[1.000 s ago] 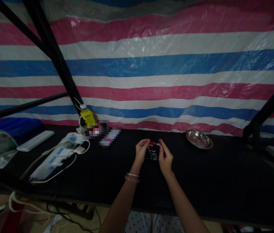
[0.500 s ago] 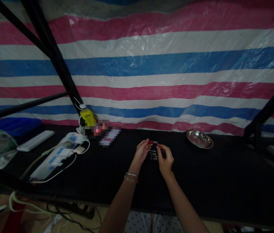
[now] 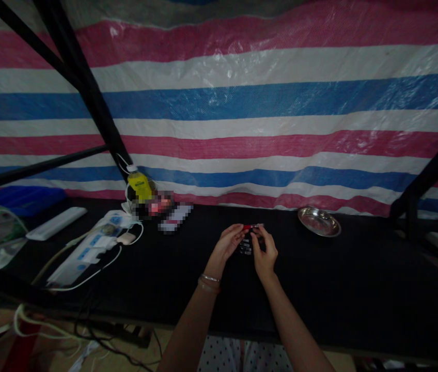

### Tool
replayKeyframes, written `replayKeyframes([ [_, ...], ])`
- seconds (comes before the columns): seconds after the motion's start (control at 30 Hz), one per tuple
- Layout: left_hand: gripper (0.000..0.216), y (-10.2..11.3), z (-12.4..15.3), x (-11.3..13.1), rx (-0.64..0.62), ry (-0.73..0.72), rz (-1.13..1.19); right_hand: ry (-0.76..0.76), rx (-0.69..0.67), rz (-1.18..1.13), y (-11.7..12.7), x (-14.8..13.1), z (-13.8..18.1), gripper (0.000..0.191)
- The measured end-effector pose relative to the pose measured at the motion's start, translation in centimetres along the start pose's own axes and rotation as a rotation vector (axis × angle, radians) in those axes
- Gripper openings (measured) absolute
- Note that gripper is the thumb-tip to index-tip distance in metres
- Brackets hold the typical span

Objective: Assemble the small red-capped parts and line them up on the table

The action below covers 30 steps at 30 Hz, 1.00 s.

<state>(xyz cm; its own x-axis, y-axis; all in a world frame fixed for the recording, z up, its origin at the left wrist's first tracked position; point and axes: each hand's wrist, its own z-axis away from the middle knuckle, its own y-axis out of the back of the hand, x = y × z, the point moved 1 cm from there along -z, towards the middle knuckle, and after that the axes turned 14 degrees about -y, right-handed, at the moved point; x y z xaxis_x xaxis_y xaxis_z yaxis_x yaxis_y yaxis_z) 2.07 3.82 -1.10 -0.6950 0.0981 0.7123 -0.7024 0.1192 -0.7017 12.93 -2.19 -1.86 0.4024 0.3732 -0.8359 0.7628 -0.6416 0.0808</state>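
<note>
My left hand (image 3: 228,243), with a bracelet and a bangle at the wrist, pinches a small red rod (image 3: 248,227) with a silvery end that points right. Its exact kind is too small to make out. My right hand (image 3: 264,252) is closed at that silvery end, thumb and fingers pressed together. Whether it grips the tip or a separate tiny piece is hidden. Just below the rod, between both hands, lie several small shiny pieces (image 3: 246,249) on the black tabletop (image 3: 343,289).
A round metal dish (image 3: 319,222) stands to the right. Leftward are a white power strip (image 3: 83,258) with cables, a bottle of yellow liquid (image 3: 140,185), a white bar (image 3: 57,223) and a blue tray (image 3: 25,200). A striped sheet (image 3: 242,103) hangs behind.
The red rod shows more fully between my hands and extends further right, its silvery end now at my right fingers. Both hands have barely shifted.
</note>
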Motion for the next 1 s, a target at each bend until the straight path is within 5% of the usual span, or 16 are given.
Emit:
replayKeyframes([
  [0.27, 0.007, 0.0, 0.0, -0.1, -0.021, -0.004, -0.054, -0.221, 0.111, -0.066, -0.1, -0.1, -0.1, 0.043],
  [0.43, 0.008, 0.0, 0.0, -0.2, -0.05, -0.015, -0.061, -0.255, 0.171, -0.042, 0.0, -0.2, -0.3, 0.036],
  [0.63, 0.007, 0.3, -0.5, -0.4, 0.054, -0.07, -0.055, -0.245, 0.19, -0.042, 0.0, 0.0, -0.4, 0.032],
  [1.0, 0.015, 1.4, -1.4, -0.3, 0.133, -0.381, -0.405, -0.324, 0.028, -0.02, -0.3, 1.9, -1.1, 0.031],
])
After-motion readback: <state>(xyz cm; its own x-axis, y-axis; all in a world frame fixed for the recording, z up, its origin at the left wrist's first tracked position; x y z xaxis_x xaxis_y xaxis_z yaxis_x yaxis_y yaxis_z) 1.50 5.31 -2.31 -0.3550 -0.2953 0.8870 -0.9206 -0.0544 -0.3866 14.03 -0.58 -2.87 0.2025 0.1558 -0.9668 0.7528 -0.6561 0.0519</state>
